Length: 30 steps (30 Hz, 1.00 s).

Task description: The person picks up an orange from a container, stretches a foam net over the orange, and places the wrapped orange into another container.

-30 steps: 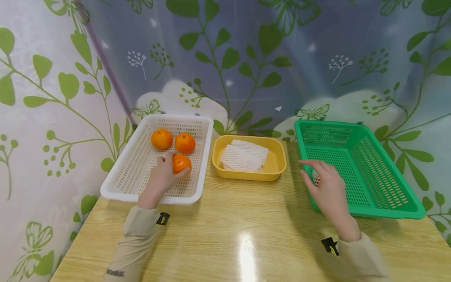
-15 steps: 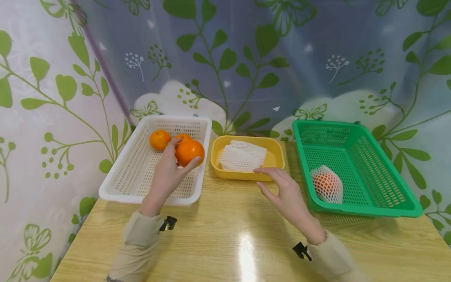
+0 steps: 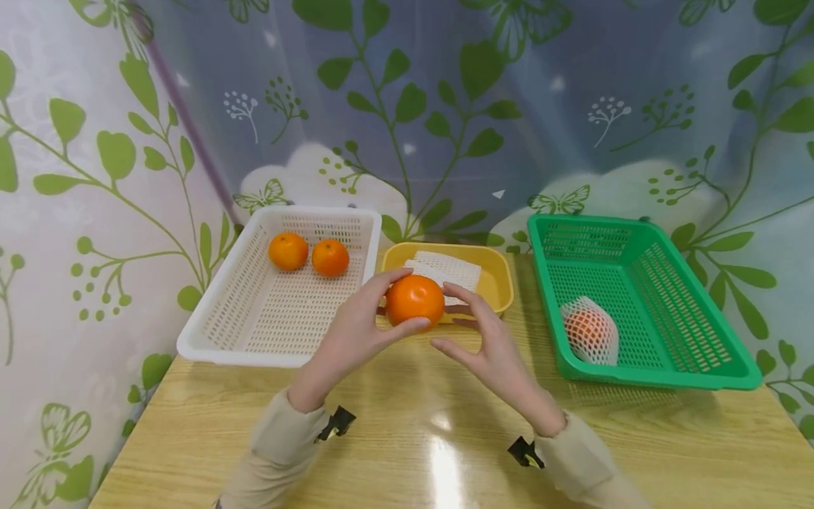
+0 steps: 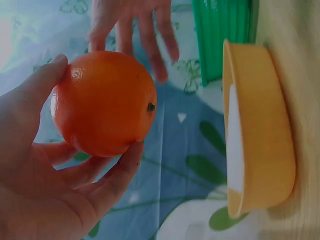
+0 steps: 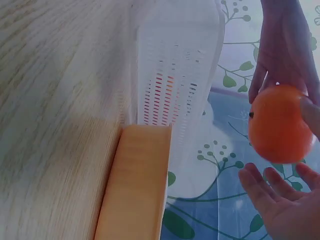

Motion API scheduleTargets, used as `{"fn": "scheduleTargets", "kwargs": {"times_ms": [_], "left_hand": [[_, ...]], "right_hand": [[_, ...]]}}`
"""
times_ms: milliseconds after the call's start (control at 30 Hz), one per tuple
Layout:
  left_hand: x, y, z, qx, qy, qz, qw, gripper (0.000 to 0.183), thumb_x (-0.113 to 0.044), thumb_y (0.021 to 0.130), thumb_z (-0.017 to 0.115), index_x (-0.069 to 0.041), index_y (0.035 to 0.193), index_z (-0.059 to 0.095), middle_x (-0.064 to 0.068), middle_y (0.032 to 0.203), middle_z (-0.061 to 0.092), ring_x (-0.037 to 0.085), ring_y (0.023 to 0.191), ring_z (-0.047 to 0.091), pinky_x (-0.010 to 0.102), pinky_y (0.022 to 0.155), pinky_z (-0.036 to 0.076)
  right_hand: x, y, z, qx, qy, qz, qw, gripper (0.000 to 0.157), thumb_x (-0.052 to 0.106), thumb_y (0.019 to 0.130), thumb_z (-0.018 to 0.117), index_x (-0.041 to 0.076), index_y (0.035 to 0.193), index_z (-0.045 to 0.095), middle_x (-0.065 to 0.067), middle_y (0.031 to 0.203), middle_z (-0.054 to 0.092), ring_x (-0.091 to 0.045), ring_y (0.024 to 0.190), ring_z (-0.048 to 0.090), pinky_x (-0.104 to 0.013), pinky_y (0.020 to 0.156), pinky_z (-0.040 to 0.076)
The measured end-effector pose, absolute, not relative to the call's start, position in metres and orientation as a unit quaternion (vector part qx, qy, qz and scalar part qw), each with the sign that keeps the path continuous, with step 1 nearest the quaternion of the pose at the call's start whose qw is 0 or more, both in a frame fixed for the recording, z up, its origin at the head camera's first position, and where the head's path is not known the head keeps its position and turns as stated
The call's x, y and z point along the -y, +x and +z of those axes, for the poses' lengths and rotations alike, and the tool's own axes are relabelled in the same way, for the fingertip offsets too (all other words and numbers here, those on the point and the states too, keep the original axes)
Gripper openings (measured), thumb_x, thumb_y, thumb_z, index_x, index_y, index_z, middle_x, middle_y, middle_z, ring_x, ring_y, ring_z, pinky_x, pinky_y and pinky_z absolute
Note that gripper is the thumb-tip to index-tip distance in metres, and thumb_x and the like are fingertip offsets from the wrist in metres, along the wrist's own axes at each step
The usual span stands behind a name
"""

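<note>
My left hand (image 3: 350, 332) holds an orange (image 3: 415, 300) above the front of the yellow tray (image 3: 501, 283), with thumb and fingers around it. In the left wrist view a small green stem mark shows on the fruit's side. To the right, my right hand (image 3: 499, 353) has its fingers loosely spread close to the orange and holds nothing; whether it touches the fruit I cannot tell. White foam net sleeves (image 3: 461, 268) lie in the tray, partly hidden by the orange and the hands.
Two oranges (image 3: 331, 258) sit at the back of the white basket (image 3: 210, 346) on the left. On the right, the green basket (image 3: 699, 378) has a net-wrapped orange (image 3: 588, 331) in its near left corner. A patterned curtain (image 3: 445, 162) hangs behind the wooden table (image 3: 394, 452).
My left hand has lifted the orange out of the white basket and brought it right. My right hand has come left from the green basket, leaving the wrapped orange in view there.
</note>
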State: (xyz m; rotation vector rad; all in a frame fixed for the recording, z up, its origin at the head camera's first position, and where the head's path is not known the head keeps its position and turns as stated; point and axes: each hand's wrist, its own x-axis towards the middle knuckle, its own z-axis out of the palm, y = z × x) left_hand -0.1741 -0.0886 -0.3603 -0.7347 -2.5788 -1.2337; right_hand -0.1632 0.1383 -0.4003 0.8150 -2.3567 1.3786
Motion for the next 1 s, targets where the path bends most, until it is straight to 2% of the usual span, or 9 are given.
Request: {"fn": "scheduleTargets", "kwargs": {"times_ms": [133, 367, 600, 833, 1000], "left_hand": [[0.073, -0.171, -0.367, 0.862, -0.274, -0.424, 0.058, 0.073, -0.039, 0.089, 0.079, -0.013, 0.149, 0.048, 0.005, 0.144, 0.055, 0.020, 0.114, 0.061, 0.030, 0.088, 0.057], [0.058, -0.172, -0.381, 0.851, -0.280, -0.443, 0.026, 0.072, -0.035, 0.095, 0.073, -0.011, 0.155, 0.041, 0.012, 0.145, 0.053, 0.024, 0.119, 0.061, 0.032, 0.094, 0.056], [0.051, -0.177, -0.400, 0.850, -0.262, -0.456, -0.023, 0.062, -0.035, 0.100, 0.066, -0.011, 0.152, 0.045, 0.010, 0.150, 0.051, 0.026, 0.128, 0.058, 0.035, 0.099, 0.054], [0.047, -0.175, -0.425, 0.865, -0.256, -0.430, -0.044, 0.063, -0.038, 0.096, 0.070, -0.012, 0.149, 0.048, 0.011, 0.142, 0.058, 0.024, 0.118, 0.063, 0.038, 0.097, 0.054], [0.046, -0.174, -0.437, 0.871, -0.263, -0.412, -0.056, 0.068, -0.038, 0.093, 0.074, -0.011, 0.149, 0.047, 0.011, 0.141, 0.058, 0.024, 0.119, 0.061, 0.038, 0.098, 0.053]], "right_hand": [[-0.139, -0.163, -0.401, 0.818, 0.277, 0.486, 0.135, 0.084, 0.007, 0.082, 0.085, 0.011, 0.153, 0.040, -0.012, 0.151, 0.048, -0.033, 0.122, 0.060, -0.042, 0.094, 0.057], [-0.150, -0.163, -0.408, 0.826, 0.249, 0.494, 0.111, 0.076, 0.009, 0.082, 0.085, 0.010, 0.148, 0.047, -0.012, 0.148, 0.050, -0.035, 0.122, 0.059, -0.041, 0.093, 0.057], [-0.163, -0.165, -0.420, 0.842, 0.236, 0.483, 0.053, 0.072, 0.016, 0.084, 0.084, 0.012, 0.147, 0.048, -0.012, 0.148, 0.052, -0.033, 0.125, 0.057, -0.042, 0.093, 0.057], [-0.169, -0.167, -0.438, 0.852, 0.235, 0.468, -0.002, 0.074, 0.016, 0.082, 0.086, 0.010, 0.144, 0.048, -0.017, 0.142, 0.055, -0.036, 0.119, 0.061, -0.044, 0.091, 0.058], [-0.170, -0.166, -0.448, 0.859, 0.239, 0.450, -0.036, 0.076, 0.015, 0.083, 0.085, 0.010, 0.147, 0.044, -0.021, 0.144, 0.051, -0.039, 0.116, 0.063, -0.041, 0.090, 0.059]]}}
